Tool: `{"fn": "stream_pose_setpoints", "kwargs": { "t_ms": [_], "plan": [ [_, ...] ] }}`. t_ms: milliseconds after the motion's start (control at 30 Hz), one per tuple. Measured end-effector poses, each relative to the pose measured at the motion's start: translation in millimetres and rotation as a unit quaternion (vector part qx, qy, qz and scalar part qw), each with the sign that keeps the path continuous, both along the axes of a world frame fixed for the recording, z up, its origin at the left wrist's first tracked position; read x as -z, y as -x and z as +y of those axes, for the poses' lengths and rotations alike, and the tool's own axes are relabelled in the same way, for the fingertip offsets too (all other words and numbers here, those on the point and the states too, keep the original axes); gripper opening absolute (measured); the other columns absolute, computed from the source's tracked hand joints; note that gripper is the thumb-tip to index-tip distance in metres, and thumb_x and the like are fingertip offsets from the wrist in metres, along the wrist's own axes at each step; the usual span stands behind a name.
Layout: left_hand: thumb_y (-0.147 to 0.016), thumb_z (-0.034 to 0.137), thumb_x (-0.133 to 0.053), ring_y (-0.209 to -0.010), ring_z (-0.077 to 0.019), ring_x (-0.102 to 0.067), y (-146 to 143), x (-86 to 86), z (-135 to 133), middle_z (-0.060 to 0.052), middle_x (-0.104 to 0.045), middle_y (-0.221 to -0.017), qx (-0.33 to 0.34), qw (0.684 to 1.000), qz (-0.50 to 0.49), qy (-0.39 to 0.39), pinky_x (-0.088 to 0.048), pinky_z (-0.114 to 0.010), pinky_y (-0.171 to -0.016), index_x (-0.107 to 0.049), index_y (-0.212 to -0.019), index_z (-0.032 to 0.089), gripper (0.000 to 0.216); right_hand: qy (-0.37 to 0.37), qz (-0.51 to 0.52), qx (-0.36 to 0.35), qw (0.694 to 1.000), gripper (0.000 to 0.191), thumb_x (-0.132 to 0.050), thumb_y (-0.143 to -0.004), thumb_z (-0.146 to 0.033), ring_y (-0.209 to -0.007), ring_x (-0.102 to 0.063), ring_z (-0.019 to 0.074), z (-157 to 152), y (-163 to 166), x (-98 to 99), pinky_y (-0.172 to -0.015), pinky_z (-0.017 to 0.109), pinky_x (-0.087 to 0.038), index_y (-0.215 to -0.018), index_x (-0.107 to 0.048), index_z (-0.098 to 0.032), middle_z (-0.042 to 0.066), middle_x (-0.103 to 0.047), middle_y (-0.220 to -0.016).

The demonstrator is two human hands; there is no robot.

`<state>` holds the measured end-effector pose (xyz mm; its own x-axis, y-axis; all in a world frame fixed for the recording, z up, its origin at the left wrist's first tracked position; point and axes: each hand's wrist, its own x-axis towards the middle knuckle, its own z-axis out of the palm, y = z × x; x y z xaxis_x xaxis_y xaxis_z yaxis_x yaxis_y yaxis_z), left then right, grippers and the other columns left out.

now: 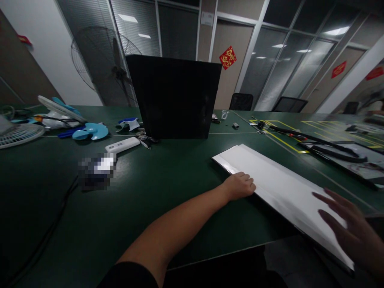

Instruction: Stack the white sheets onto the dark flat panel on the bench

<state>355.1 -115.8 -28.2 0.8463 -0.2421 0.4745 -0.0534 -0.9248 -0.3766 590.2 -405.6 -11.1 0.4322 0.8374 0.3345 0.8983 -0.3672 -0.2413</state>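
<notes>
A long white flat panel [279,188] lies slanted across the green table [144,200], its near end past the table's front edge. My left hand [240,185] rests on the panel's left long edge, fingers curled over it. My right hand [352,230] hovers over the panel's near right end with fingers spread and slightly blurred; it holds nothing.
A black upright panel [175,98] stands mid-table. Left lie blue fan blades [90,131], a white fan grille [18,136], a white remote-like bar [122,145] and a cable. Right sit another flat screen [357,160] with black cables and yellow tape marks. A standing fan [105,64] is behind.
</notes>
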Motion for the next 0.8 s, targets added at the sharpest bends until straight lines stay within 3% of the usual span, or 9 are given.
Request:
{"fn": "stream_pose_setpoints", "kwargs": {
  "t_ms": [67,133,267,400,500,800],
  "plan": [
    [-0.103,0.014,-0.055,-0.101,-0.022,-0.069,3,-1.3,0,-0.015,-0.076,-0.109,-0.006,1.0,-0.007,-0.006,-0.048,-0.034,-0.081,-0.072,-0.099,0.013,0.018,0.011,0.03,-0.06,0.998,0.06,-0.04,-0.098,-0.061,-0.157,-0.031,0.0356,31,20,-2.1,-0.128,0.051,-0.034,-0.152,-0.058,-0.04,0.006,-0.034,-0.171],
    [-0.105,0.015,-0.053,-0.106,-0.0228,-0.068,8,-3.7,-1,-0.016,-0.074,-0.12,-0.011,1.0,-0.012,-0.011,-0.047,-0.034,-0.081,-0.073,-0.104,0.013,0.02,0.054,0.043,-0.102,0.992,0.062,-0.039,-0.099,-0.065,-0.159,-0.027,0.0363,56,34,4.7,-0.128,0.054,-0.031,-0.147,-0.064,-0.033,0.006,-0.032,-0.173],
    [-0.106,0.017,-0.051,-0.104,-0.0227,-0.067,14,-8.9,-2,-0.014,-0.07,-0.127,-0.025,0.999,-0.021,-0.014,-0.044,-0.034,-0.076,-0.072,-0.109,0.016,0.022,0.13,0.022,-0.116,0.985,0.072,-0.03,-0.101,-0.068,-0.16,-0.024,0.0356,86,36,26.1,-0.125,0.065,-0.029,-0.16,-0.049,-0.032,0.007,-0.03,-0.174],
    [-0.106,0.015,-0.049,-0.093,-0.0225,-0.067,15,-9.6,-2,-0.012,-0.072,-0.106,-0.021,0.999,-0.029,-0.004,-0.041,-0.036,-0.073,-0.072,-0.106,0.016,0.023,0.162,0.006,-0.105,0.981,0.069,-0.025,-0.105,-0.064,-0.16,-0.022,0.0303,96,28,34.9,-0.126,0.063,-0.026,-0.168,-0.034,-0.038,0.001,-0.025,-0.174],
    [-0.106,0.015,-0.049,-0.088,-0.0216,-0.066,14,-7.2,0,-0.01,-0.072,-0.096,-0.01,0.999,-0.036,0.002,-0.039,-0.035,-0.072,-0.072,-0.107,0.017,0.024,0.169,-0.004,-0.102,0.98,0.067,-0.024,-0.106,-0.063,-0.16,-0.021,0.0299,98,28,35.8,-0.126,0.064,-0.027,-0.169,-0.031,-0.04,0.0,-0.024,-0.174],
    [-0.107,0.015,-0.048,-0.087,-0.0204,-0.065,20,-8.0,0,-0.009,-0.072,-0.1,0.012,0.999,-0.042,0.005,-0.037,-0.036,-0.071,-0.073,-0.102,0.02,0.026,0.174,-0.035,-0.073,0.981,0.072,-0.022,-0.105,-0.062,-0.158,-0.028,0.0351,120,21,42.8,-0.12,0.068,-0.034,-0.168,-0.035,-0.031,0.007,-0.027,-0.172]
  ]
}}
